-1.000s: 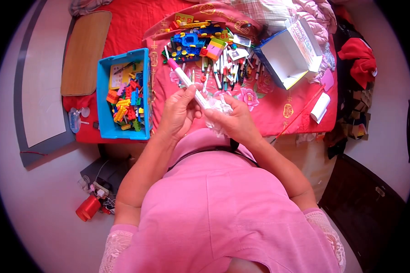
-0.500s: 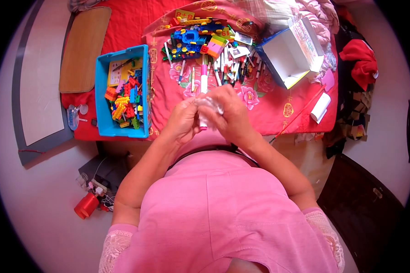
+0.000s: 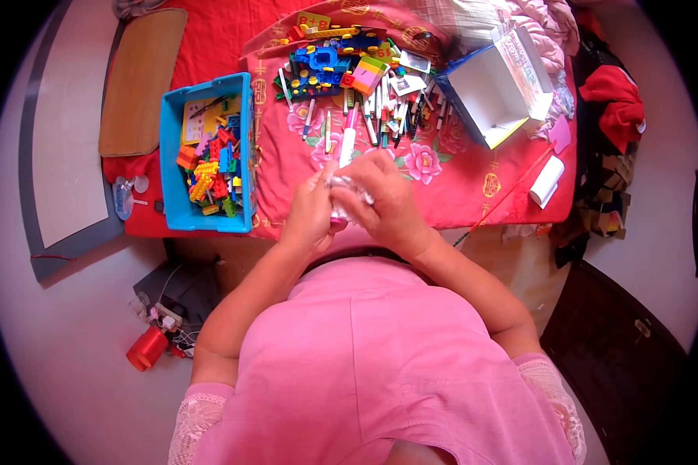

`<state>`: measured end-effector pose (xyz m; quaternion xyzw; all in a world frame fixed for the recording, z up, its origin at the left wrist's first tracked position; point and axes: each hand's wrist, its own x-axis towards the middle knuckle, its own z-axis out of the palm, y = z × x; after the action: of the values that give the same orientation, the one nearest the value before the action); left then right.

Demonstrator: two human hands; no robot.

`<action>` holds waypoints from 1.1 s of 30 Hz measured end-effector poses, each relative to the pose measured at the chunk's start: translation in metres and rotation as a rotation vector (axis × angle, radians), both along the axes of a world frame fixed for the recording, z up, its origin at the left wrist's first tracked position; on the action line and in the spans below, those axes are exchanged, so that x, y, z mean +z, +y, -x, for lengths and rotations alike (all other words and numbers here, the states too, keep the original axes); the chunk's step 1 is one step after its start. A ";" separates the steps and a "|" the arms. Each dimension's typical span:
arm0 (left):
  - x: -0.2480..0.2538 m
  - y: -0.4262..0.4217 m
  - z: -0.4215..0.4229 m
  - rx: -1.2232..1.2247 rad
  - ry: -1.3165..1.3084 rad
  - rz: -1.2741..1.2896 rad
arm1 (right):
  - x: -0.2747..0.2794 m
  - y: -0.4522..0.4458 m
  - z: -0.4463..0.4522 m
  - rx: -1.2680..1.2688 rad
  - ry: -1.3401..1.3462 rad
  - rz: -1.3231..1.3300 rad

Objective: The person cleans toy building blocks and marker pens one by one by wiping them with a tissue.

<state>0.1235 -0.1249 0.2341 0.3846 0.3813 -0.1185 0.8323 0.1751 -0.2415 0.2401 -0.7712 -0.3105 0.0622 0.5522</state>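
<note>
Left hand (image 3: 310,208) grasping pink-and-white marker (image 3: 347,145); right hand (image 3: 394,203) pinching crumpled tissue (image 3: 355,188) against it. Over-hard rubbing could twist marker loose, dropping it past near edge of red cloth (image 3: 459,195).

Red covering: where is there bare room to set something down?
Bare between the right hand, the open box and the red stick; also beyond the bin, between the board and the toys. Crowded at toys and pens, and inside the bin.
</note>
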 end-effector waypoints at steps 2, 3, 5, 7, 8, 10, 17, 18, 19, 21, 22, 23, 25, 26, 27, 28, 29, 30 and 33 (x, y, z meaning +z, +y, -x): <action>0.005 -0.002 0.002 -0.081 -0.060 -0.016 | -0.007 -0.001 -0.008 -0.059 -0.035 -0.038; 0.006 0.000 0.004 -0.124 -0.090 -0.010 | -0.005 -0.002 -0.013 -0.094 -0.046 -0.011; 0.009 0.000 0.006 -0.169 -0.124 -0.001 | -0.004 -0.004 -0.026 -0.186 -0.041 0.034; 0.008 0.001 0.007 -0.145 -0.125 0.026 | -0.007 -0.007 -0.039 -0.282 0.004 0.021; 0.007 0.002 0.007 -0.130 -0.126 0.038 | -0.005 -0.006 -0.038 -0.275 0.018 -0.004; 0.003 0.003 0.004 -0.067 -0.156 0.061 | 0.003 -0.006 -0.033 -0.261 0.045 -0.054; 0.017 0.002 0.008 -0.202 -0.194 -0.363 | -0.005 -0.003 -0.045 -0.256 -0.052 -0.011; 0.015 0.003 0.010 -0.181 -0.202 -0.323 | -0.009 -0.007 -0.053 -0.317 -0.007 -0.003; 0.011 0.006 0.011 -0.158 -0.211 -0.282 | -0.018 -0.011 -0.057 -0.327 0.297 -0.056; 0.004 0.008 0.012 -0.103 -0.225 -0.233 | -0.017 -0.011 -0.055 -0.364 0.662 -0.326; 0.000 0.008 0.010 -0.068 -0.232 -0.224 | -0.014 -0.009 -0.056 -0.375 0.844 -0.459; -0.003 0.009 0.008 -0.032 -0.239 -0.215 | -0.023 -0.007 -0.053 -0.393 0.915 -0.524; -0.005 0.007 0.005 -0.018 -0.272 -0.272 | -0.019 -0.002 -0.041 -0.348 1.158 -0.497; -0.006 0.005 0.005 -0.013 -0.287 -0.301 | -0.018 0.000 -0.034 -0.325 1.280 -0.482; -0.010 0.001 0.004 -0.014 -0.331 -0.381 | -0.023 0.002 -0.029 -0.225 1.361 -0.460; -0.017 -0.004 0.004 -0.017 -0.375 -0.459 | -0.025 0.012 -0.020 -0.258 1.307 -0.517; -0.021 -0.007 0.003 -0.019 -0.420 -0.537 | -0.024 0.011 -0.019 -0.254 1.296 -0.506; -0.020 -0.006 0.003 -0.068 -0.405 -0.507 | -0.023 0.011 -0.020 -0.247 1.284 -0.495; -0.010 0.003 0.004 -0.148 -0.312 -0.338 | -0.020 0.006 -0.032 -0.293 1.216 -0.444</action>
<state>0.1194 -0.1217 0.2243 0.5589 0.2333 -0.0528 0.7940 0.2075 -0.2356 0.2205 -0.5008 0.1589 0.3451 0.7777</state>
